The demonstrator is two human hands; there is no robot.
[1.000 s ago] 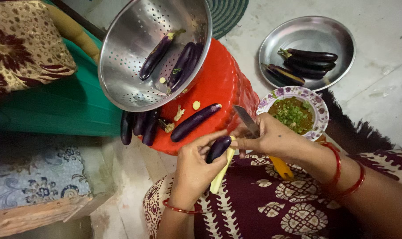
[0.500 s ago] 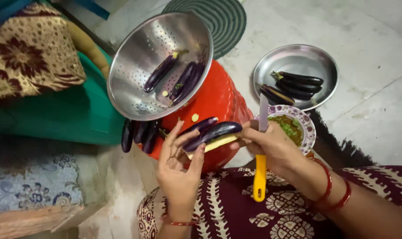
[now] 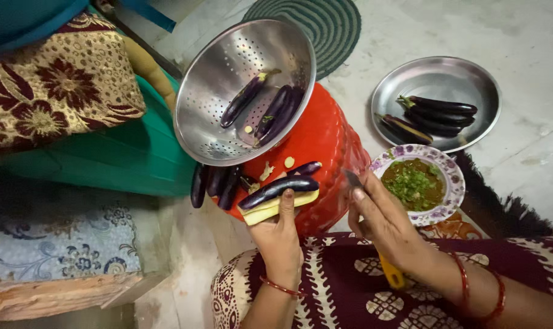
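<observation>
The left hand [image 3: 280,234] holds a slit eggplant [image 3: 279,189] in a closed grip — pale inner flesh showing along its lower edge — right at the near rim of the red stool [image 3: 319,137]. The right hand [image 3: 386,222] is closed around a yellow-handled knife [image 3: 374,228], blade tip pointing up beside the stool's edge, just apart from the eggplant. A tilted steel colander [image 3: 227,116] with eggplants inside covers the stool's far side, leaving little open surface. More eggplants [image 3: 215,183] lie at the stool's left rim. A patterned bowl [image 3: 438,176] of green-topped filling sits on the floor near the right hand; behind it, a steel plate [image 3: 441,79] carries eggplants.
</observation>
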